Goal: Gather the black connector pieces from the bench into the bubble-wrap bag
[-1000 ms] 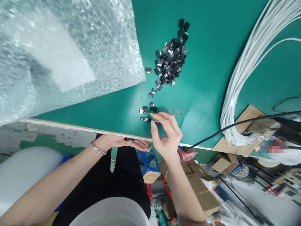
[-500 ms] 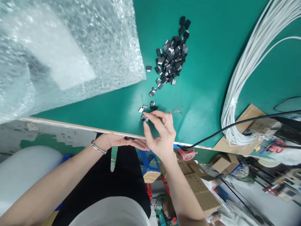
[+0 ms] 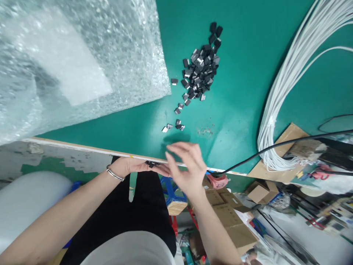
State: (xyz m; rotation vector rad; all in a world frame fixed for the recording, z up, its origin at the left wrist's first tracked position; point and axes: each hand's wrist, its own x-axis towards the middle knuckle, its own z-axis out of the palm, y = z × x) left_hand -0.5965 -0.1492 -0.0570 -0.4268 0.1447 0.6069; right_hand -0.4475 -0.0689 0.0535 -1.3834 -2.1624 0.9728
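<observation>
My left hand [image 3: 138,164] is palm up just below the table's front edge, with a few small black connectors [image 3: 152,163] lying on its palm and fingers. My right hand [image 3: 187,162] hovers over that edge, beside the left fingertips. Its thumb and fingers are bent and apart, and I see nothing between them. A few loose black connectors with shiny metal ends [image 3: 165,129] lie just beyond the right fingertips. Farther back on the green tabletop is a large pile of the same connectors [image 3: 200,70].
Bubble wrap [image 3: 132,55] covers the left of the green table [image 3: 237,92]. A coil of white cable [image 3: 278,92] lies at the right, crossed by a black cable [image 3: 248,156]. Below are a blue stool [image 3: 172,193] and cardboard boxes [image 3: 234,224].
My right hand has drawn back toward the table edge. The connectors at its fingertips are gone from that spot on the table, and more black connectors show on my left palm.
</observation>
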